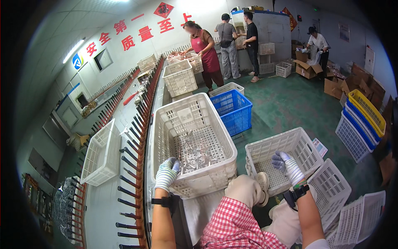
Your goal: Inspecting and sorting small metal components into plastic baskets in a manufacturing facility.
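Note:
My left hand (167, 173), in a striped white glove, lies at the near left corner of a large white plastic crate (226, 164), its fingers curled over the rim. Many small silvery metal parts (197, 151) lie loose on the floor of that crate. My right hand (288, 166), gloved the same way, is raised above a second white crate (304, 143) on the floor to the right. Its fingers are loosely bent and partly apart, and I see nothing in them. Both wrists wear dark straps with small devices.
To the left runs a rack (139, 166) of upright dark pegs beside a metal table, with a tilted white crate (101, 153). A blue crate (232, 110) stands beyond. Stacked crates (360, 124) and cardboard boxes (306, 68) are at right. Several people work at the back, one in a red apron (209, 58).

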Tool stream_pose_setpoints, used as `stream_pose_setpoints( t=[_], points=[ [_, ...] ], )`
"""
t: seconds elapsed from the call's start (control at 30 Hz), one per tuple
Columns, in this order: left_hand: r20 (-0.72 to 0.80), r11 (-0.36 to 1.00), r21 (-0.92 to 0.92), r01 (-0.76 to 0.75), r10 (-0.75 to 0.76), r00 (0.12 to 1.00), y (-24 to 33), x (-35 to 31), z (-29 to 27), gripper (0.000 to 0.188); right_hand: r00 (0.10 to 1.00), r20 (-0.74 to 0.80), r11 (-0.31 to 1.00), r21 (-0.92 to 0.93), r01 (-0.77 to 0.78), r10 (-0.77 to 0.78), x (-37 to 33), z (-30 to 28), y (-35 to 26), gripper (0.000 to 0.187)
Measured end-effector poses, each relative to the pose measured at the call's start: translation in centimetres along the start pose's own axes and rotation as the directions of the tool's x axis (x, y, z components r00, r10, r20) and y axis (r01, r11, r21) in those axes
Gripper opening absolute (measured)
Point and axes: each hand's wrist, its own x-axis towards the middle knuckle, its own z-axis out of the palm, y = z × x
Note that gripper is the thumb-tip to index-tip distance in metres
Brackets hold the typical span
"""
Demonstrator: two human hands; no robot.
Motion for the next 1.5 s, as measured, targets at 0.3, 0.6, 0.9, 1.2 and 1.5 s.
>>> stream_pose_setpoints(
  t=[0.3,0.6,0.9,1.2,1.5],
  points=[
    [-0.057,0.999,0.028,0.021,-0.019,0.998,0.1,-0.2,0.4,0.029,1.000,0.003,0.999,-0.020,-0.027,0.027,0.0,0.1,-0.3,0.044],
    [-0.089,0.999,0.035,0.029,-0.026,0.996,-0.1,-0.2,0.7,0.029,1.000,0.000,0.999,-0.029,-0.017,0.017,-0.1,0.6,-0.5,0.040],
    [-0.785,0.947,-0.220,-0.236,-0.028,0.619,-4.4,-1.1,1.6,0.065,1.000,-0.009,1.000,-0.020,-0.005,0.004,-0.4,0.3,-0.2,0.044],
    [-0.755,0.793,-0.590,-0.153,-0.475,0.451,-9.0,-2.9,-6.1,0.062,1.000,0.011,1.000,-0.014,0.007,-0.007,0.1,-0.5,0.1,0.044],
    [-0.833,0.823,-0.500,-0.270,-0.372,0.409,-9.9,-3.8,-8.9,0.053,1.000,-0.018,1.000,-0.028,-0.003,0.003,0.6,-0.3,0.1,0.041]
  ],
)
